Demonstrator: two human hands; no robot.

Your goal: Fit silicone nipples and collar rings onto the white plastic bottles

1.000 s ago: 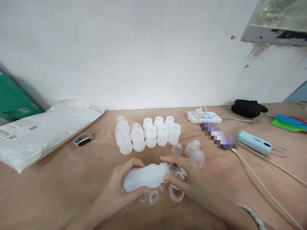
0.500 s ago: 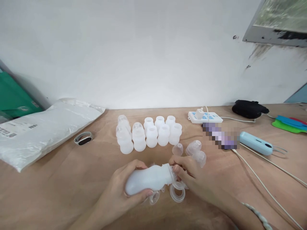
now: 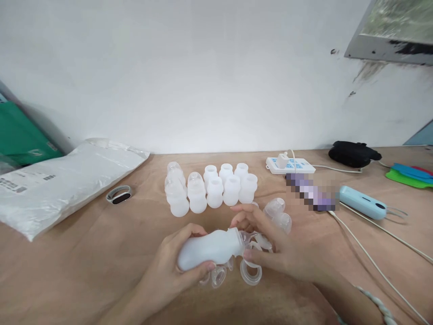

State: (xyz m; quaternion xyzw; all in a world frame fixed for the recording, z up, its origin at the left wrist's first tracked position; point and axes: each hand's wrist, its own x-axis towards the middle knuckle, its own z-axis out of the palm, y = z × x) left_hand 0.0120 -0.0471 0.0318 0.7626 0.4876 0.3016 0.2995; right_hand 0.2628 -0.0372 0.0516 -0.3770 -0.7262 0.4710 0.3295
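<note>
My left hand (image 3: 174,259) is wrapped round a frosted white baby bottle (image 3: 211,248), which lies on its side with its neck to the right. A clear teat (image 3: 246,237) sticks out of the bottle's mouth. Around the neck and teat, my right hand (image 3: 275,239) has its fingers and thumb apart; its thumb is near the collar's lower edge. Below the neck lies a translucent screw ring (image 3: 251,274), partly overlapped by other clear pieces. Loose clear teats (image 3: 219,276) lie under the bottle, partly hidden. Clear domed caps (image 3: 274,207) sit beyond my right hand.
Several open white bottles (image 3: 231,192) stand in rows behind my hands, beside capped bottles (image 3: 197,194). A wristband (image 3: 119,195) and a white plastic parcel (image 3: 67,180) lie left. A power strip (image 3: 290,165), blurred phone, light-blue device (image 3: 361,202) and cables lie right.
My right hand's fingers have spread away from the teat and lifted, uncovering it. My left hand still holds the bottle in nearly the same place.
</note>
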